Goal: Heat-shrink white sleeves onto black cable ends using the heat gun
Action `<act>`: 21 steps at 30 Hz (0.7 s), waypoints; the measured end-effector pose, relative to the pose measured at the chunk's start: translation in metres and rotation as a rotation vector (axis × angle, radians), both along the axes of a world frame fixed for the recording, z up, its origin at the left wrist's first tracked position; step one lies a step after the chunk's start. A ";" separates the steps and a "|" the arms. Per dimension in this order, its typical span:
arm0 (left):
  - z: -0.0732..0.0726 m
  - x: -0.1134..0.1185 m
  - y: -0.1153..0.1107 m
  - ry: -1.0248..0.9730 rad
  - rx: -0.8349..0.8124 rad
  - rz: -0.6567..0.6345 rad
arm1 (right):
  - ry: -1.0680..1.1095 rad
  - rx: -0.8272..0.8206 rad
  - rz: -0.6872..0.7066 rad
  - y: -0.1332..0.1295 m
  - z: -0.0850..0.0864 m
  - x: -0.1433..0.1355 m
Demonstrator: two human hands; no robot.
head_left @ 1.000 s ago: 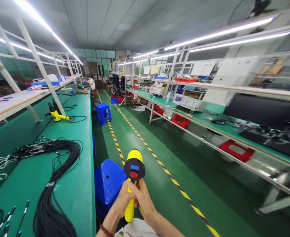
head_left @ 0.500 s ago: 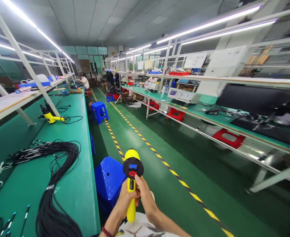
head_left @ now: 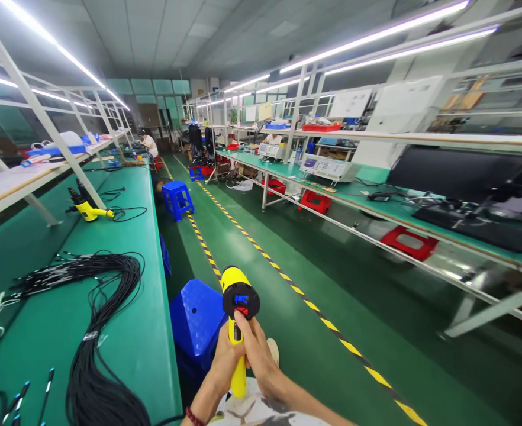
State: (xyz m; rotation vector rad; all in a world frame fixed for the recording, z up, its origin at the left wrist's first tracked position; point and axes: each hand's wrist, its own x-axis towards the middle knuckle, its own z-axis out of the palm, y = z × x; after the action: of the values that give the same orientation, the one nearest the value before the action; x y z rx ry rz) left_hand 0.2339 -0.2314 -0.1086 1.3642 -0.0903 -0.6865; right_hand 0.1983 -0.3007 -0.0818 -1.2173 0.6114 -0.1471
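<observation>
A yellow and black heat gun (head_left: 239,296) is held upright in front of my lap, its rear face with a lit blue display and red buttons turned towards me. My left hand (head_left: 226,355) is wrapped round the yellow handle. My right hand (head_left: 256,346) cups the other side of the gun, and its thumb rests on the red buttons below the display. The nozzle points away from me and is hidden by the body. A bundle of black cables (head_left: 96,331) lies on the green bench (head_left: 158,361) to my left.
A second yellow heat gun (head_left: 87,208) lies farther along the left bench. Blue stools (head_left: 196,319) stand beside it. Yellow-black floor tape (head_left: 296,290) runs down the aisle. Across it, another bench carries a monitor (head_left: 456,174) and a white instrument (head_left: 327,167). A person (head_left: 149,144) sits far back.
My right thumb has shifted slightly left on the red buttons. The display now shows digits more clearly, and the gun has tilted a little. My left hand keeps its grip.
</observation>
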 end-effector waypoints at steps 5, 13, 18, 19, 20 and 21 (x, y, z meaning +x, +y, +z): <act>-0.004 -0.002 0.001 -0.026 0.014 0.013 | 0.005 -0.022 -0.033 0.002 0.004 0.002; -0.010 -0.002 0.002 -0.110 0.110 -0.033 | 0.145 -0.046 -0.024 -0.001 0.010 -0.003; -0.009 -0.003 0.003 -0.105 0.069 -0.025 | 0.113 -0.024 -0.047 0.000 0.023 -0.009; -0.008 -0.004 0.003 -0.090 0.062 -0.024 | 0.118 -0.022 -0.047 0.000 0.024 -0.009; -0.008 -0.004 0.002 -0.072 0.053 -0.023 | 0.127 -0.029 -0.043 0.000 0.026 -0.010; -0.007 -0.005 0.002 -0.055 0.039 -0.020 | 0.137 -0.042 -0.036 0.000 0.027 -0.010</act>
State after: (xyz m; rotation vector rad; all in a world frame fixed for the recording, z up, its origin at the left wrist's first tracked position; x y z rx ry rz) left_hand 0.2292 -0.2291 -0.1159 1.4214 -0.1352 -0.6709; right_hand 0.1880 -0.3011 -0.0549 -1.2646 0.7528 -0.1073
